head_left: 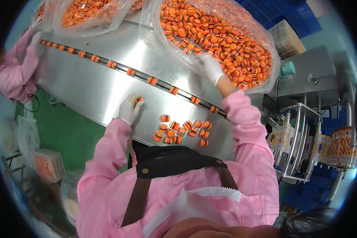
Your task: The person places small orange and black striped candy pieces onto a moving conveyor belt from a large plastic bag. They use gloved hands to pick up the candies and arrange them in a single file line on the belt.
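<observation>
Gripping one candy point(139, 100), left hand point(129, 109); right hand point(210, 68) grasps one of two bags point(261, 35).

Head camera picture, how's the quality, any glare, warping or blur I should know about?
Head view: fisheye bends the steel table and its candy track into arcs; soft glare on the steel and on the plastic bag; corners black; rim areas smeared; the gloved left hand and right hand stay fairly sharp.
</observation>
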Demonstrator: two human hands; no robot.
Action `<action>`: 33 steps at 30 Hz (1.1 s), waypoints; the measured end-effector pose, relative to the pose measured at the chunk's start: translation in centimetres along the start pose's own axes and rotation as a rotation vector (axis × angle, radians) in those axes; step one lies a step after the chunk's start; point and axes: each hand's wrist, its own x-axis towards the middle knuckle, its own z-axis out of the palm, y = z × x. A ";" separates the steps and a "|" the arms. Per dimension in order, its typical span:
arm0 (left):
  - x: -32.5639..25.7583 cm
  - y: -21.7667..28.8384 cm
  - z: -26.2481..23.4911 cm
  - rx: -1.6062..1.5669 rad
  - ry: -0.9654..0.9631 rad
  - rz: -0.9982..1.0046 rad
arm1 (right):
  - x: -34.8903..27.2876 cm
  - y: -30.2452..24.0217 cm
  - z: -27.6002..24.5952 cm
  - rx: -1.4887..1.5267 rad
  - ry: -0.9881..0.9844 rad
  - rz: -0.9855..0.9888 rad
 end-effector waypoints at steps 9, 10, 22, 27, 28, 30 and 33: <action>0.3 -0.4 0.4 0.019 0.046 0.105 | 7.6 4.5 1.7 -0.405 -0.369 0.264; 0.3 -0.4 0.4 0.019 0.041 0.098 | 7.7 4.3 2.1 -0.423 -0.324 0.285; 0.4 -0.1 0.3 0.045 0.028 0.075 | 8.4 5.0 0.9 -0.456 -0.448 0.156; 0.3 -0.1 0.4 0.032 0.026 0.060 | 7.6 4.2 0.9 -0.486 -0.589 0.182; 0.4 -0.1 0.4 0.037 0.024 0.060 | 7.4 4.3 1.3 -0.520 -0.609 0.185; 0.4 0.0 0.3 0.050 0.018 0.056 | 6.7 4.0 2.7 -0.571 -0.432 0.178; 0.4 -0.4 0.5 0.044 0.018 0.074 | 5.8 4.8 4.2 -0.503 -0.238 0.214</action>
